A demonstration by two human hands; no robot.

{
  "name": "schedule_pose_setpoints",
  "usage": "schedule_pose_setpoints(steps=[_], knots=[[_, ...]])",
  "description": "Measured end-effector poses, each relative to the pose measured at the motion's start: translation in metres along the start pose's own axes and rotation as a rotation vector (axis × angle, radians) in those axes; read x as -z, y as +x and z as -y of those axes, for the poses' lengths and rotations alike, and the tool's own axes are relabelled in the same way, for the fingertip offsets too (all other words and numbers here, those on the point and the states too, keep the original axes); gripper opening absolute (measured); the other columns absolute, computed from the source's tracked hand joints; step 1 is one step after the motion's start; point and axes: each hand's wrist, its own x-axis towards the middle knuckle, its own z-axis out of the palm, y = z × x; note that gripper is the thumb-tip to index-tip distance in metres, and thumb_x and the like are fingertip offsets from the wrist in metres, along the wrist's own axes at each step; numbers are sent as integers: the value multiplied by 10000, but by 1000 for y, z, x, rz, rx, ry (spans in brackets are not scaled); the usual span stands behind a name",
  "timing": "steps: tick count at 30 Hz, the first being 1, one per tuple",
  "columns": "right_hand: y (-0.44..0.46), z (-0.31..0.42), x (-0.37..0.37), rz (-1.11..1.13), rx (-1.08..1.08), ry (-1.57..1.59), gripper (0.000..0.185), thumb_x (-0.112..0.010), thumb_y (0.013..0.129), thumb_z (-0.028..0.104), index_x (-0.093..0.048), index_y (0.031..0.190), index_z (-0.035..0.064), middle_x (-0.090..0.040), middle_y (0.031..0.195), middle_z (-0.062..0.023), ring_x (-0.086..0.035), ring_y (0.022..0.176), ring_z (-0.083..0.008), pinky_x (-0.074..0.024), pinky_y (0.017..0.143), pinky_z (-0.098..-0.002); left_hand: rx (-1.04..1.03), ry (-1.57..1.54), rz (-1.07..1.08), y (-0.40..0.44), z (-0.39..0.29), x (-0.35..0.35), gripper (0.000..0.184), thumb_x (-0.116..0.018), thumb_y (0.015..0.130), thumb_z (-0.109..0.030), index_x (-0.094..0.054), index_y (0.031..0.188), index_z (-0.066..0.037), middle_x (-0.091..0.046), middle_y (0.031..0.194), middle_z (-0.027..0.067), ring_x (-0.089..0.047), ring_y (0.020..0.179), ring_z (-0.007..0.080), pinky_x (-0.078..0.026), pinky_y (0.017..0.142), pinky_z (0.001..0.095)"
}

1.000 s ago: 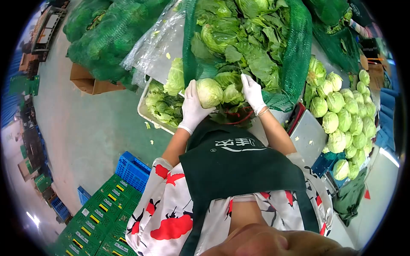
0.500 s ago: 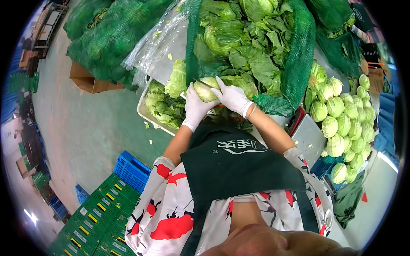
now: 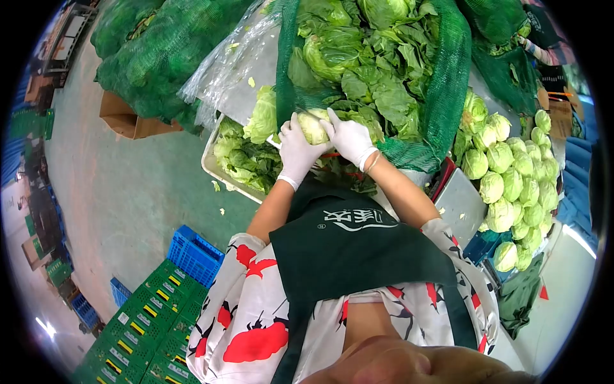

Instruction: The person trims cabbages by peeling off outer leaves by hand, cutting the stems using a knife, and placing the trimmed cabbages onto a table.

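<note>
A pale green cabbage point(image 3: 314, 126) is between my two white-gloved hands, in front of the open green net bag point(image 3: 446, 83) full of leafy cabbages. My left hand point(image 3: 298, 148) grips the cabbage from its left and near side. On the right, my right hand point(image 3: 351, 137) is closed on a knife, mostly hidden; its thin dark blade point(image 3: 308, 115) lies across the top of the cabbage. Loose outer leaves point(image 3: 241, 160) fill a white tray point(image 3: 213, 168) left of my hands.
Many trimmed cabbages point(image 3: 513, 181) are piled at the right beside a metal plate point(image 3: 462, 201). Stuffed green net bags point(image 3: 157, 61) and a cardboard box point(image 3: 131, 120) stand at the upper left. Green crates point(image 3: 144, 320) are at the lower left. A co-worker's arm point(image 3: 540, 51) shows at the upper right.
My right hand has come in from the right onto the cabbage, bringing the knife blade over its top. My left hand still holds the cabbage, now tilted.
</note>
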Motion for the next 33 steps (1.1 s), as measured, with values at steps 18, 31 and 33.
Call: schedule_pose_setpoints(steps=[18, 31, 33], knots=[[-3, -26, -24, -134, -183, 708, 442, -796, 808, 345, -655, 1102, 47, -717, 828, -152, -704, 727, -266, -556, 706, -369, -35, -429, 7, -53, 91, 2, 1126, -900, 701, -260, -210, 1567, -56, -400, 1465, 227, -481, 1324, 380, -440, 1092, 467], [-13, -94, -46, -158, -239, 143, 481, -684, 891, 451, -619, 1133, 40, -719, 842, -219, -707, 793, -398, -561, 719, -489, 270, -753, 16, -42, 83, -28, 1022, -886, 702, -475, -384, 1425, 45, -580, 1333, 221, -639, 1165, 315, -536, 949, 389], [-25, -94, -29, -121, -260, 96, 539, -637, 918, 517, -617, 1164, 37, -718, 850, -230, -708, 817, -402, -561, 737, -492, 217, -371, 31, -43, 44, 14, 1116, -906, 623, -506, -376, 1429, 56, -587, 1314, 244, -630, 1174, 351, -528, 964, 407]])
